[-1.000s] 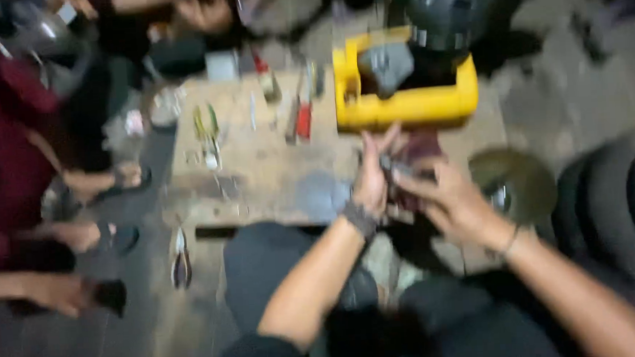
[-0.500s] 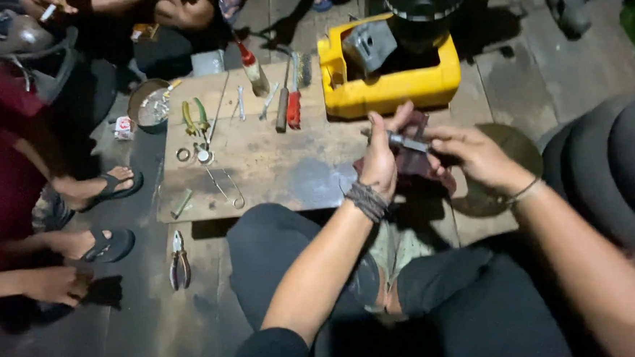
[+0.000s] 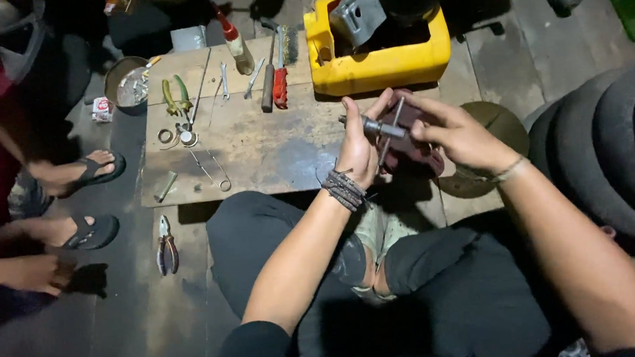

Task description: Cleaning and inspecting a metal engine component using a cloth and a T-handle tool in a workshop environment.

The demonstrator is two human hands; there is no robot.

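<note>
My left hand grips the body of a small metal T-handle tool over the right end of a low wooden board. My right hand pinches the thin cross bar of that tool from the right. Under both hands lies a dark red rounded part, partly hidden by my fingers. A braided band sits on my left wrist, a thin bracelet on the right.
On the board lie green-handled pliers, a red-handled screwdriver, thin rods and rings. A yellow cut-open container holds dark parts. Pliers lie on the floor. Another person's sandalled feet are at left; tyres at right.
The view has steadied and shifted a little. My hands have stayed together on the T-handle tool, now slightly lower in frame; my right hand's grip on the bar has shifted.
</note>
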